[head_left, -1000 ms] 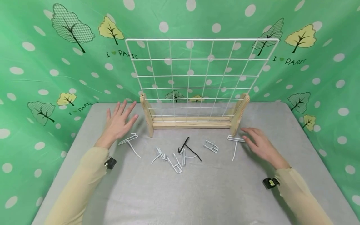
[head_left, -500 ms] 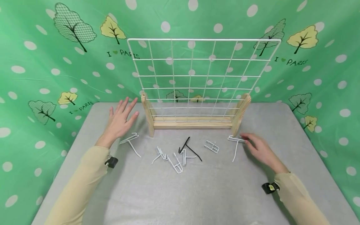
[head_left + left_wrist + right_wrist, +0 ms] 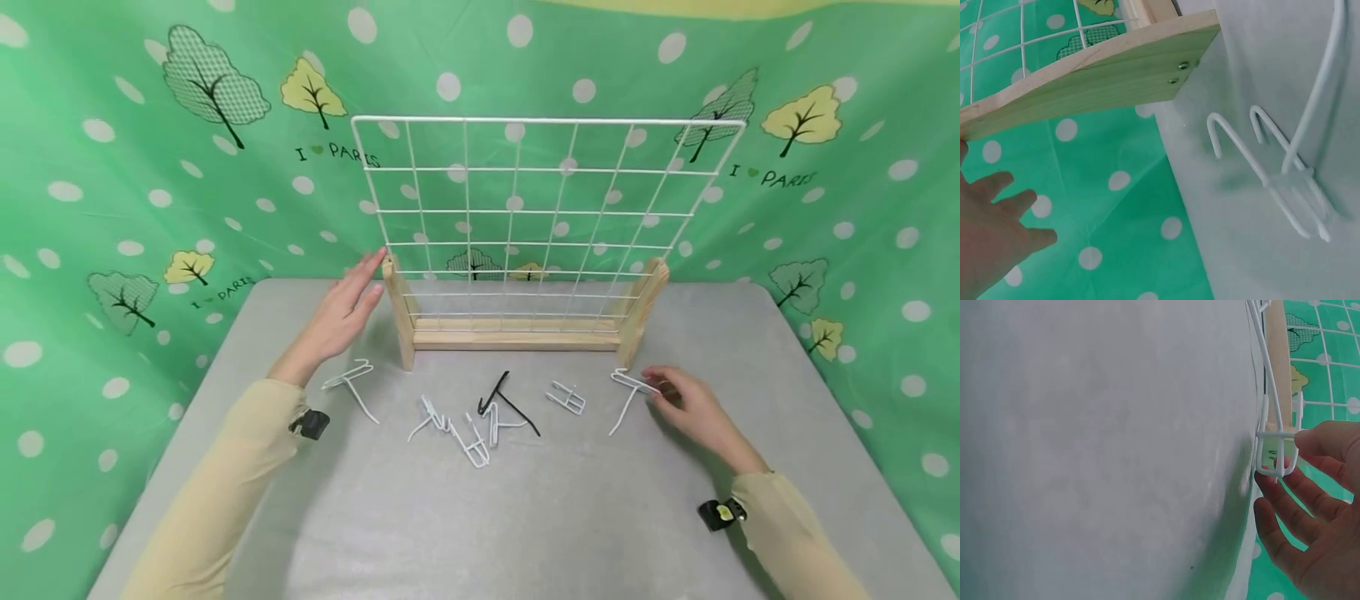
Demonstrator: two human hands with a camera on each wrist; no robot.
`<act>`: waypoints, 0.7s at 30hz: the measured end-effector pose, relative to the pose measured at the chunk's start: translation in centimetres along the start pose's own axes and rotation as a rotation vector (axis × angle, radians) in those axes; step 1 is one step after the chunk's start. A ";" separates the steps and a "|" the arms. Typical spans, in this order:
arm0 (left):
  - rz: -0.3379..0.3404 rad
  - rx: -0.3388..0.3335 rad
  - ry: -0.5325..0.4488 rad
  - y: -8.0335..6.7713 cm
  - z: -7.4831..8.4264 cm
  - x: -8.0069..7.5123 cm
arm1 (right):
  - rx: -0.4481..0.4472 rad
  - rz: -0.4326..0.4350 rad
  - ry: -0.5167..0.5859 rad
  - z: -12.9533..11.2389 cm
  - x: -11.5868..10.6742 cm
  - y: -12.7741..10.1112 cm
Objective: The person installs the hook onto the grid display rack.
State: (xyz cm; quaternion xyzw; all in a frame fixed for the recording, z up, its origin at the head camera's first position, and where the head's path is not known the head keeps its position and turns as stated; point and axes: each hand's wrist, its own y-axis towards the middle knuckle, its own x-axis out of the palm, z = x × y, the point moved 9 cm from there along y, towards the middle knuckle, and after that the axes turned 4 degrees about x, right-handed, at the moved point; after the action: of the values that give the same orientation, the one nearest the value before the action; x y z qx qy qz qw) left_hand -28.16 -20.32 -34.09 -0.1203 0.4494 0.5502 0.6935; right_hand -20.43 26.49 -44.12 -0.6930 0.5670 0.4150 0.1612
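My right hand [image 3: 693, 408] pinches the wide end of a white wire display hook [image 3: 633, 384] by the stand's right foot. In the right wrist view, the thumb lies on its crossbar and fingers are behind it. My left hand [image 3: 333, 321], fingers extended, is at the left wooden upright [image 3: 400, 312], fingertips right at its top. A white wire grid panel [image 3: 547, 121] stands in the wooden base [image 3: 517, 341]. Another white hook [image 3: 1266, 181] lies on the table below the left hand.
In front of the stand lie a black hook [image 3: 519, 413] and several white ones, including a short one [image 3: 566, 398] nearer the right. The grey table [image 3: 547, 517] backs onto a green dotted curtain [image 3: 247, 200].
My left hand has moved right to the top of the left upright. My right hand has closed on the white hook, whose long prong has swung. The head view has tilted slightly up.
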 end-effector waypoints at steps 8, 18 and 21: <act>0.015 -0.006 -0.213 0.1 0.9 0.3 | 0.066 0.024 0.028 0.5 0.5 -0.3; 0.080 -0.022 -0.339 0.7 3.3 -0.3 | 0.077 0.008 0.050 0.5 0.3 0.3; 0.121 -0.011 -0.358 0.9 3.3 -0.3 | 0.070 0.026 0.050 0.4 0.0 0.4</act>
State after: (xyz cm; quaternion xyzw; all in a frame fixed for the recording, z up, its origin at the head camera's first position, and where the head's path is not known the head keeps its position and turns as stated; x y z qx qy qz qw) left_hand -27.38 -18.05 -31.68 0.0028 0.3222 0.6058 0.7274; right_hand -20.96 26.65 -44.28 -0.6899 0.5940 0.3792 0.1659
